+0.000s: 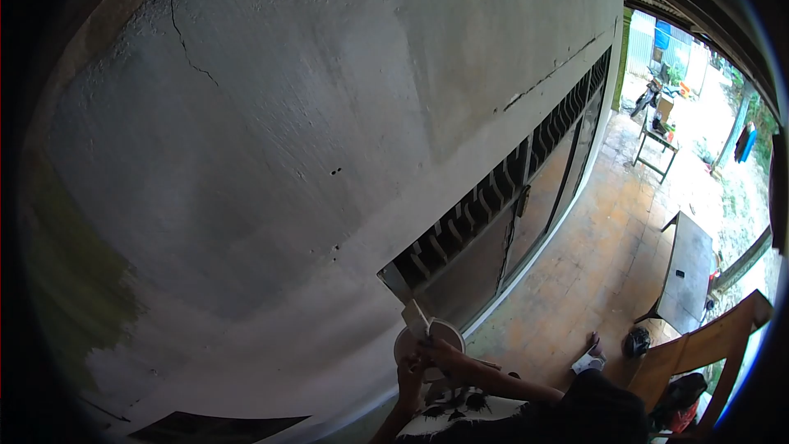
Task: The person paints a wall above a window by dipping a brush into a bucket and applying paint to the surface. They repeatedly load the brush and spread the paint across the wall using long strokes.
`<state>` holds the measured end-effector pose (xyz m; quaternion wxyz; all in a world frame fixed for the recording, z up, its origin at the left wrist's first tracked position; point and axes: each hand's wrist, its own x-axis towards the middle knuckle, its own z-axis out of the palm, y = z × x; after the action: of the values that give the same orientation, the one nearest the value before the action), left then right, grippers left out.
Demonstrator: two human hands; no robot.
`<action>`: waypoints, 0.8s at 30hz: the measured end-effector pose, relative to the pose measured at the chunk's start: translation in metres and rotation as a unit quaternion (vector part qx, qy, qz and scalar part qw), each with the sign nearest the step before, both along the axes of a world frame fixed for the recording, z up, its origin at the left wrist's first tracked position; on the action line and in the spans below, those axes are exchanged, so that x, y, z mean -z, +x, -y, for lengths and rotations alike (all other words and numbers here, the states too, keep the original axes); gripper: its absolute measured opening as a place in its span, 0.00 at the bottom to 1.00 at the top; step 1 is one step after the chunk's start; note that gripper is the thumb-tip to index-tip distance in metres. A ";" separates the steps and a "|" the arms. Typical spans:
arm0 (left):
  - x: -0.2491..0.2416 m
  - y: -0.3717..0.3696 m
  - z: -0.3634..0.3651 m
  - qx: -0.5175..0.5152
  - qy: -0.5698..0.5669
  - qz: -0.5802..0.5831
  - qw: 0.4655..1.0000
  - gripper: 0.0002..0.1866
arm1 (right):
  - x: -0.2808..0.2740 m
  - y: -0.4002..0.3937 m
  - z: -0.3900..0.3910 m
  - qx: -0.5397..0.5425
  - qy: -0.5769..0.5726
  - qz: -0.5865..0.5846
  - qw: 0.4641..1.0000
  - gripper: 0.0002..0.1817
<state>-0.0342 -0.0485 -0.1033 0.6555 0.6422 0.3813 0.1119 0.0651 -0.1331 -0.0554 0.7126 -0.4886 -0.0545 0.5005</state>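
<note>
Low in the view, a round pale bucket (448, 334) is held or rests close to the body, beside the wall. My right hand (442, 355) is closed on a flat pale scraper-like tool (417, 320) that stands up over the bucket's rim. My left hand (408, 374) is at the bucket's near left side, its fingers bent near the rim; what they grip is too small to make out. The grey and white wall (329, 115), partly coated, has cracks and small holes.
Right of the wall are a barred window (493, 189) and a tiled floor (567, 279). A low dark table (687, 271), a wooden chair (699, 345) and a black round object (636, 342) stand at the right. Farther back are a small table (657, 144) and a motorcycle (648, 97).
</note>
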 end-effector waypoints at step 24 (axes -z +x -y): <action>-0.003 0.066 -0.047 0.285 -0.315 0.137 0.895 0.24 | 0.018 0.069 0.035 -0.195 -0.118 0.320 0.919 0.25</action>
<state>0.0313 -0.0018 -0.1004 0.8728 0.4620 0.1035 -0.1187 0.1344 -0.1683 -0.0733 0.4824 -0.6830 -0.3147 0.4491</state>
